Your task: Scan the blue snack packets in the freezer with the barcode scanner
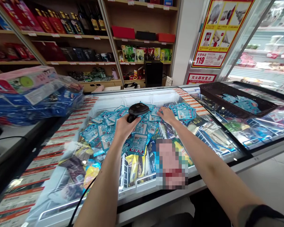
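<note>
My left hand [126,128] is wrapped round the handle of a black barcode scanner [139,108], whose head sits over a spread of blue packets [139,142]. The packets are flat and shiny, and many show white labels with barcodes. To the right, my right hand [166,114] lies on the packets' edge with its fingers stretched out and slightly bent. Beside it is a cluster of blue packets [186,112] on the right. Whether a fingertip pinches a packet is hard to make out. A dark cord [81,197] runs down beside my left forearm.
Beneath the packets is a glass-topped chest freezer [165,197] holding bagged goods. A brown basket [257,112] with more blue packets stands at the right. Boxes in plastic wrap [35,94] are piled at the left. A pixelated patch covers part of the front. Stocked shelves [142,39] stand behind.
</note>
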The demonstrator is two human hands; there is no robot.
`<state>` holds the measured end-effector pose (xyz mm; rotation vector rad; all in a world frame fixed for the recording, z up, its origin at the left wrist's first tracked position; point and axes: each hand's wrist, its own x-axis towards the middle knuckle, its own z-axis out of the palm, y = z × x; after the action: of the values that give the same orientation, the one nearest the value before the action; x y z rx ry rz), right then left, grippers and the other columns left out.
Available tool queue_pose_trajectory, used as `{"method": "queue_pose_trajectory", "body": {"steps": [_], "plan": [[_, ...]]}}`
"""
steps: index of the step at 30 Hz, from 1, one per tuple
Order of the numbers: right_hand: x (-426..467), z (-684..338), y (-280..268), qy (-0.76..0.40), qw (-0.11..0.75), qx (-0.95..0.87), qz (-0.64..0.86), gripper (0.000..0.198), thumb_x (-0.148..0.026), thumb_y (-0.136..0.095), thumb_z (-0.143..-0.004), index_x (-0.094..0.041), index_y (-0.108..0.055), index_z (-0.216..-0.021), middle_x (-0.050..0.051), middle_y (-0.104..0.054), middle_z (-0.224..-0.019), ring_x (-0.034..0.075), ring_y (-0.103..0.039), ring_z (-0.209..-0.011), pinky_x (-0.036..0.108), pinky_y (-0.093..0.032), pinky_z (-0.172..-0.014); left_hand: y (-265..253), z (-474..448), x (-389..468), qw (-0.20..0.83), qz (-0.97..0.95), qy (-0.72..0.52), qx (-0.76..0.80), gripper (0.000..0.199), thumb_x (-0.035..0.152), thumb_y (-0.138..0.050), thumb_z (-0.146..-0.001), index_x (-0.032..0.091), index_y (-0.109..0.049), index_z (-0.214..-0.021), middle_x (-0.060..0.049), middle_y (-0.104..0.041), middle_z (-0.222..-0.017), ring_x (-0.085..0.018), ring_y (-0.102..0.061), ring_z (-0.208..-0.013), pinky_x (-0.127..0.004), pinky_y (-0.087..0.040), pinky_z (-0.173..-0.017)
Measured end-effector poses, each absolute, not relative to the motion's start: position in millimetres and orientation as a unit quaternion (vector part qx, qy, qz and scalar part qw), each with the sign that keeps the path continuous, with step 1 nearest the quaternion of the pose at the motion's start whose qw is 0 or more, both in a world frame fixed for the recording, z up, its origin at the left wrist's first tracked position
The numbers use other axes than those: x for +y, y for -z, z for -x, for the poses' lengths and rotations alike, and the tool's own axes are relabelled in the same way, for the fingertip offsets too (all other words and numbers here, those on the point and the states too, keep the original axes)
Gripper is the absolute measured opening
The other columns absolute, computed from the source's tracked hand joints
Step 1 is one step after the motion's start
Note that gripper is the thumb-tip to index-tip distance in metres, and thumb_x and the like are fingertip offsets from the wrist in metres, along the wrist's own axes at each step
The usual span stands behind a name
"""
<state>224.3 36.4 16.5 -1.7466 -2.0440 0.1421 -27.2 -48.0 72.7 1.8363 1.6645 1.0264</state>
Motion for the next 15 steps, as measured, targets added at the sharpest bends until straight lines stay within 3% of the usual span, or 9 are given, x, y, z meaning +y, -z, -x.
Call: {"method": "queue_pose_trajectory", "body": {"steps": [3,8,12,15], "plan": [[35.0,-223.0,-14.8,-0.052,0.232,-0.720,0.652,0.032,-0.046,-0.054,-0.094,-0.017,-0.065,-0.104,0.011,-0.069,-0.107,0.029,-0.057,-0.110,0.038,-0.041,-0.094,-72.8,27.0,-47.9,0.231,-0.666,-0.370,0.606,0.042,0.060,-0.059,-0.075,0.018,-0.060,-0.076,0.001,-0.057,-0.048,-0.016,-0.055,-0.047,-0.025,-0.037,-0.050],[40.1,-222.0,-14.0,-0.058,0.231,-0.713,0.660,0.033,-0.044,-0.058,-0.091,-0.016,-0.064,-0.107,0.012,-0.069,-0.109,0.030,-0.052,-0.117,0.037,-0.039,-0.096,-71.9,27.1,-47.8,0.227,-0.670,-0.365,0.606,0.044,0.062,-0.059,-0.075,0.018,-0.062,-0.079,0.000,-0.060,-0.052,-0.017,-0.055,-0.050,-0.026,-0.035,-0.049],[49.4,-224.6,-17.0,-0.068,0.238,-0.697,0.673,0.053,-0.047,-0.072,-0.079,-0.011,-0.062,-0.118,0.016,-0.065,-0.119,0.029,-0.054,-0.117,0.037,-0.037,-0.100,-71.0,27.5,-47.0,0.216,-0.676,-0.353,0.609,0.046,0.064,-0.059,-0.075,0.018,-0.062,-0.078,0.000,-0.059,-0.052,-0.017,-0.054,-0.050,-0.026,-0.032,-0.048],[53.8,-232.6,-17.2,-0.104,0.283,-0.640,0.707,0.060,-0.050,-0.079,-0.067,-0.012,-0.065,-0.112,0.015,-0.067,-0.116,0.029,-0.058,-0.113,0.035,-0.042,-0.094,-72.4,26.8,-47.9,0.226,-0.677,-0.351,0.607,0.047,0.065,-0.059,-0.075,0.019,-0.062,-0.077,0.000,-0.059,-0.051,-0.015,-0.053,-0.047,-0.026,-0.033,-0.048]]}}
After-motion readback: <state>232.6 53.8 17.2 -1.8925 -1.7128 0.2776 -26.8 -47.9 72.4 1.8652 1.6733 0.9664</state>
